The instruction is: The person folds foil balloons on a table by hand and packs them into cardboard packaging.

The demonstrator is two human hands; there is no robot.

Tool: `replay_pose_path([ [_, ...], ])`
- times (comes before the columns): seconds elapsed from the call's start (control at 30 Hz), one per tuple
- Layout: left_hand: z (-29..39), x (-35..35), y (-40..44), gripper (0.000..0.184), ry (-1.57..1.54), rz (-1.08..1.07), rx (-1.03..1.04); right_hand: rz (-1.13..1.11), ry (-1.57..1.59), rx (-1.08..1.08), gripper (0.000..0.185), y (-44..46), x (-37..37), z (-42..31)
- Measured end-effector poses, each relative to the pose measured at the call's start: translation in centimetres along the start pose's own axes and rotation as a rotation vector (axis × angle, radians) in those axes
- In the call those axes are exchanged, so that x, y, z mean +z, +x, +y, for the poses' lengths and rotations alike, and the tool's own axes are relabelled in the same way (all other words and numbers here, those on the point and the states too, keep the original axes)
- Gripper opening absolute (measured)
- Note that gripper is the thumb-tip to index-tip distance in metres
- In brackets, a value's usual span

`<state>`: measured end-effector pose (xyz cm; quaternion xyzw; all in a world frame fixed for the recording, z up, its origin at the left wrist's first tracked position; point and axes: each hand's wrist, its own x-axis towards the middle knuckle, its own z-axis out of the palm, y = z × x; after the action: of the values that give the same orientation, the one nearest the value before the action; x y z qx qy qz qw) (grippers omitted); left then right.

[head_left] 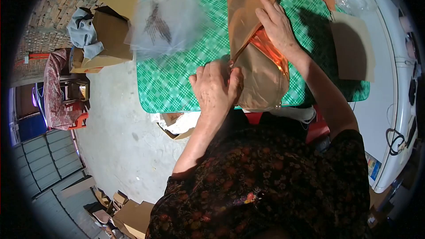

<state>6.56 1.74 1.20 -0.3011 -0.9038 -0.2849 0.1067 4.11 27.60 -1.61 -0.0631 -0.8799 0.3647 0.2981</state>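
A green checked table [170,86] carries shiny copper-coloured plastic [261,90] reaching its near edge. The right hand [276,26] rests on the plastic, fingers spread. The left hand [214,84] curls at its left side; whether it pinches, I cannot tell.

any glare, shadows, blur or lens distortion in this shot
All in the head view: fisheye curving with black corners; translucent plastic smeared by blur; bright orange glare on the copper-coloured film, beside the right hand; dark shadows on the green tablecloth and beige sheet.
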Motion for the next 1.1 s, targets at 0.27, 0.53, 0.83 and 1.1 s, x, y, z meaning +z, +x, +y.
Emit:
replay_pose_path([
  [0.27,-0.5,-0.5,-0.4,0.019,-0.070,-0.064,-0.032,-0.040,0.047,0.087,0.053,0.0,-0.5,-1.2],
  [0.53,0.2,0.1,-0.3,0.026,-0.009,-0.035,0.075,-0.038,0.050,0.103,0.055,0.0,-0.4,-0.8],
  [0.83,0.4,-0.5,-1.9,0.036,-0.115,-0.083,0.227,-0.030,-0.010,0.047,0.054,0.0,-0.2,-0.4],
  [1.1,-0.4,-2.5,4.3,0.039,-0.145,-0.084,0.257,-0.030,-0.086,0.009,0.053,-0.3,-0.2,-0.5],
])
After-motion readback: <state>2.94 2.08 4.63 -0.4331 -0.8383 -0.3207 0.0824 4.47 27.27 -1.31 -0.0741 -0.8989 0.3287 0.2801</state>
